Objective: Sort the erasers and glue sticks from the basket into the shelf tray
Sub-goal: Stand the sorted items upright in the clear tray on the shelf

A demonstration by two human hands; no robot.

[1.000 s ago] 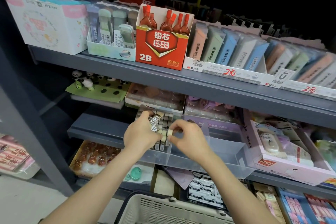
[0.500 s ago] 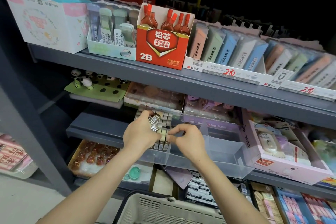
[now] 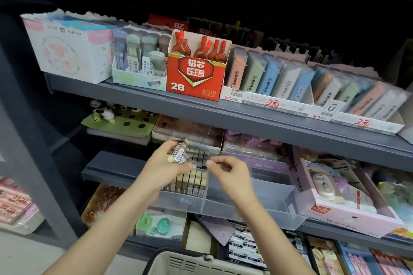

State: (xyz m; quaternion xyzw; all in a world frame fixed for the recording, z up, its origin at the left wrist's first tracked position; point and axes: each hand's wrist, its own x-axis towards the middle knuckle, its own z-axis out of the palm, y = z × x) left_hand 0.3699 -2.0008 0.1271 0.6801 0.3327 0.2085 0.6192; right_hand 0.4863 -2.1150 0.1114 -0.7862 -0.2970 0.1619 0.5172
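My left hand (image 3: 162, 168) holds a small bunch of wrapped erasers (image 3: 180, 152) over the left compartment of the clear plastic shelf tray (image 3: 263, 205). Rows of erasers (image 3: 192, 182) stand on end in that compartment. My right hand (image 3: 230, 176) hovers just right of them with thumb and forefinger pinched together; I cannot tell whether anything is between them. The tray's right compartment looks bare. The beige basket (image 3: 196, 262) shows only its rim at the bottom edge; its contents are hidden.
The tray sits on the middle grey shelf (image 3: 107, 169), next to a pink box of correction tapes (image 3: 348, 198). The upper shelf (image 3: 245, 116) carries a red 2B lead box (image 3: 196, 73) and pastel lead boxes. More stationery fills the lower shelf.
My left hand has lifted its erasers slightly up and left. My right hand has drawn a little back from the eraser rows, fingers still pinched.
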